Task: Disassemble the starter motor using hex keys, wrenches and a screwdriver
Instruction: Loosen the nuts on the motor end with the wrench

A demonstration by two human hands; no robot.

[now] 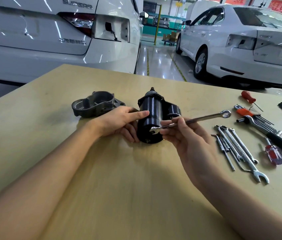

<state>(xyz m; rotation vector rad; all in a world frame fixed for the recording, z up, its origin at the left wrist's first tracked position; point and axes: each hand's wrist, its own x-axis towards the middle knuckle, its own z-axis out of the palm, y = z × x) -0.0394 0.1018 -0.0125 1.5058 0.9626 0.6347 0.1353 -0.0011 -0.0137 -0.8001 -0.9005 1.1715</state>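
Centrally on the wooden table (102,170), the black starter motor (154,116) is lying beside its removed grey aluminium housing (93,105); the left hand (119,122) is wrapping its fingers around the motor body, steadying it. Meanwhile the right hand (188,135) is pinching a combination wrench (194,120), open end at the motor's near end; behind, a white car (33,40) is bearing the badge "SUPERB".

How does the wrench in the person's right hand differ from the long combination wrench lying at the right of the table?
The held wrench is off the table, pinched by the right hand, with its open end at the black starter motor; the lying wrench rests flat among other tools, untouched. The held wrench's open end points toward the person's left, the lying wrench's toward the near table edge. Both are shiny metal with one ring end and one open end.
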